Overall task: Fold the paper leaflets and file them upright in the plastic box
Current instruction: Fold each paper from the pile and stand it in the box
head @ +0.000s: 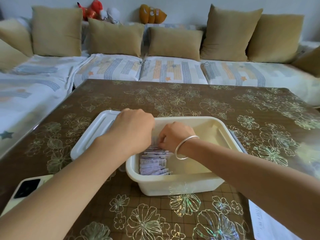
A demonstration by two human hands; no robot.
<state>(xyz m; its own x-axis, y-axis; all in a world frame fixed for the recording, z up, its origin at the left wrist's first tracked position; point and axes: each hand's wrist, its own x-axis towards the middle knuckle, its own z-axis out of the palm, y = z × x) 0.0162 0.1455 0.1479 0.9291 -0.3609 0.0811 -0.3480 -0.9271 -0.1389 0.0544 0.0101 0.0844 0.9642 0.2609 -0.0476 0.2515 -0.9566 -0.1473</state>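
Observation:
A cream plastic box (174, 183) stands on the table in front of me. Along its left side stands a row of several folded paper leaflets (154, 164), upright with their printed edges up. My left hand (133, 129) reaches over the box's left wall with its fingers curled down into the box, their tips hidden. My right hand (174, 135), a silver bangle on its wrist, pinches the far end of the leaflet row with curled fingers. What my left hand's fingers hold cannot be seen.
The box's white lid (91, 134) lies flat to the left of the box. A phone (26, 189) lies at the table's near left edge. A flat white sheet of paper (270, 224) lies at the near right. A sofa with cushions runs behind the table.

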